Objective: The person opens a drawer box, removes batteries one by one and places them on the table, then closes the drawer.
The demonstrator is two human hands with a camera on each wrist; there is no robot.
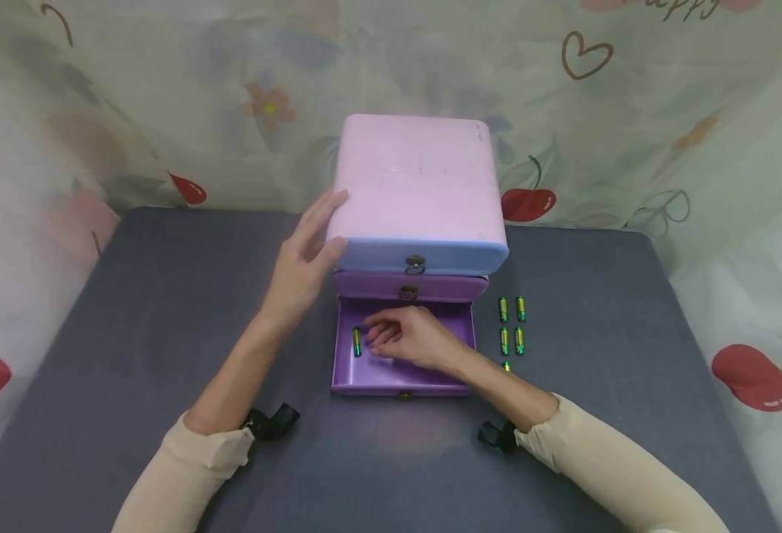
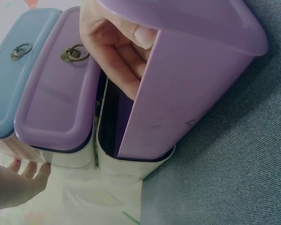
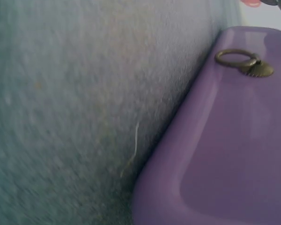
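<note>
A three-tier drawer cabinet [image 1: 420, 181] has a pink top, and its lowest purple drawer [image 1: 400, 383] is pulled out. One small green-and-gold battery [image 1: 356, 341] stands or lies inside that drawer, near its left wall. My right hand [image 1: 418, 339] is over the drawer with loosely bent fingers, just right of the battery and apart from it. Nothing shows between those fingers; in the left wrist view the right hand [image 2: 114, 49] dips behind the drawer wall. My left hand [image 1: 303, 263] rests against the cabinet's left side, fingers extended.
Several more batteries [image 1: 512, 326] stand in two columns on the grey tabletop [image 1: 604, 385], right of the drawer; my right forearm partly covers the nearest. The blue top drawer [image 1: 378, 255] and purple middle drawer [image 1: 371, 286] are closed. A patterned curtain [image 1: 198, 96] hangs behind.
</note>
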